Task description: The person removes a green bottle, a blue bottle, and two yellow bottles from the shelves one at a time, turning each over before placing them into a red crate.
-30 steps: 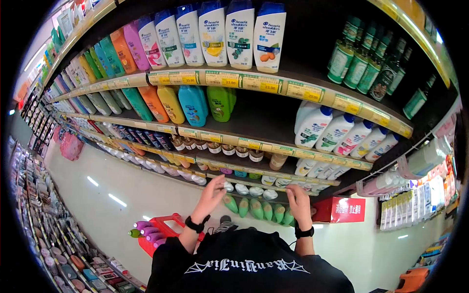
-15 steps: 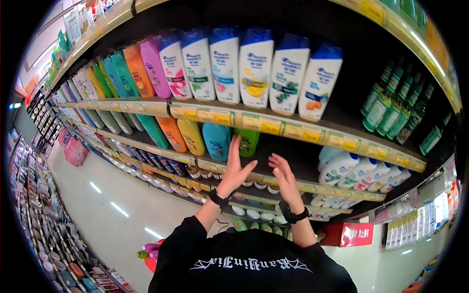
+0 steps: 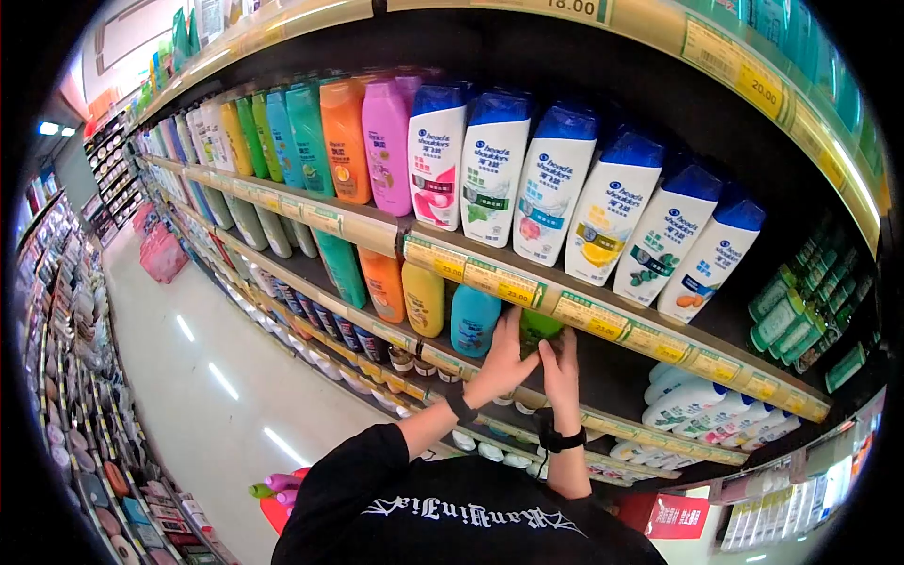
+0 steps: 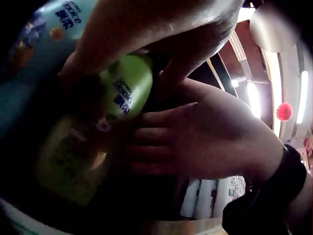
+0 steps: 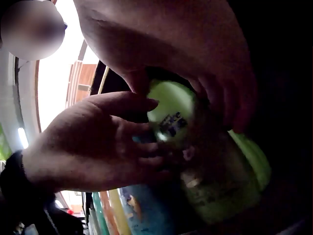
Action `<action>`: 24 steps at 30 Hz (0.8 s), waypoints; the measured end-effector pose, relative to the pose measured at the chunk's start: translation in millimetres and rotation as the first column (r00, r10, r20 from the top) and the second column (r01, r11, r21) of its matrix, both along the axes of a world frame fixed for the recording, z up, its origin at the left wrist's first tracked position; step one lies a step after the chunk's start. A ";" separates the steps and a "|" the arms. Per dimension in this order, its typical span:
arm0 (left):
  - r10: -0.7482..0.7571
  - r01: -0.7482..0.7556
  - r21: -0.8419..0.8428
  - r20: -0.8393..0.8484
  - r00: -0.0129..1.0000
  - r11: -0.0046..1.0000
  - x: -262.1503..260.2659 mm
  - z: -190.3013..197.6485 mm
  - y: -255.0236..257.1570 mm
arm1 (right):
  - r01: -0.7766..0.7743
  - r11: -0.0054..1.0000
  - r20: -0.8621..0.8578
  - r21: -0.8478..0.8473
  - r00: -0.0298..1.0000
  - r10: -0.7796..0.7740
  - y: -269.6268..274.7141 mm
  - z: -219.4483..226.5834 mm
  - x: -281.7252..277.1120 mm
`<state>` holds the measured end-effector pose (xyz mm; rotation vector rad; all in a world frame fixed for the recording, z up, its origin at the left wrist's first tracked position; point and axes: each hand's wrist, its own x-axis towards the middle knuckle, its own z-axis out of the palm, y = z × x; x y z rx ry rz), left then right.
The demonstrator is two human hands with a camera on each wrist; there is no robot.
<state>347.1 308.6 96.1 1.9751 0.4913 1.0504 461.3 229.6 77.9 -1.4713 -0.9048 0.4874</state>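
A green bottle (image 3: 540,325) stands on the second shelf, between both hands in the head view. My left hand (image 3: 501,363) is at its left side, beside a blue bottle (image 3: 474,320). On its right side lies my right hand (image 3: 562,372). The left wrist view shows the right hand (image 4: 200,132) with fairly straight fingers along the green bottle (image 4: 134,85). In the right wrist view, the left hand (image 5: 93,142) has its thumb by the green cap (image 5: 171,105); another green bottle (image 5: 252,156) stands behind. Shadow hides parts of the fingers.
Blue-capped white bottles (image 3: 541,184) line the shelf above, its price-tag edge (image 3: 513,287) just over the hands. White pump-style bottles (image 3: 683,400) stand right on the hands' shelf. A yellow bottle (image 3: 423,299) is to the left; a red box (image 3: 676,516) sits low right.
Both hands have moved up and forward from in front of the lower shelves to the green bottle, coming close together around it. The head view has moved nearer the shelves.
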 end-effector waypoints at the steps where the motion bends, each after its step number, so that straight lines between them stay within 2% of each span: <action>1: 0.023 -0.023 0.010 -0.013 1.000 1.000 -2.7 1.0 -5.6 | 0.018 0.998 0.036 -0.066 0.999 -0.016 -6.0 8.4 0.1; 2: 0.009 -0.009 0.027 -0.008 1.000 1.000 -3.7 -0.9 -8.9 | 0.038 0.990 0.073 -0.133 0.997 -0.029 -12.2 16.2 -0.8; 3: -0.004 0.004 0.042 -0.004 1.000 0.999 -4.2 -2.7 -13.1 | 0.010 0.998 0.047 0.068 0.999 -0.013 -16.5 21.1 -6.3; 5: 0.020 -0.020 0.020 0.006 1.000 1.000 -4.5 -2.3 -23.9 | -0.029 0.997 0.145 0.066 0.989 0.020 -28.9 29.8 -10.1; 6: 0.036 -0.035 0.061 -0.028 0.999 0.998 -5.4 -2.7 -27.2 | -0.049 0.997 0.192 0.061 0.981 0.037 -38.1 34.7 -12.1; 7: 0.054 -0.047 0.101 -0.061 0.997 0.994 -7.7 -3.2 -30.2 | -0.083 0.996 0.121 0.010 0.989 0.081 -47.5 44.6 -14.4; 8: 0.073 -0.060 0.140 -0.091 0.993 0.988 -8.6 -3.7 -34.3 | -0.127 0.992 0.153 0.009 0.980 0.124 -52.7 39.6 -8.7; 11: 0.164 -0.160 0.178 -0.009 0.986 0.971 -3.1 -14.3 -57.2 | -0.262 0.965 0.240 -0.005 0.936 0.256 -67.6 22.1 15.0; 15: 0.262 -0.272 0.228 0.072 0.962 0.935 3.9 -26.9 -94.5 | -0.358 0.933 0.313 -0.046 0.881 0.354 -99.8 23.1 25.9; 19: 0.301 -0.321 0.280 0.112 0.947 0.905 -0.7 -16.8 -142.1 | -0.383 0.924 0.472 0.020 0.818 0.329 -136.7 25.8 30.9; 22: 0.381 -0.395 0.371 0.115 0.918 0.840 -9.7 -11.5 -177.3 | -0.386 0.920 0.580 0.067 0.765 0.279 -162.7 24.4 29.3; 24: 0.408 -0.418 0.318 0.101 0.908 0.851 -20.7 -6.6 -198.1 | -0.443 0.893 0.541 0.077 0.771 0.336 -173.1 27.5 18.4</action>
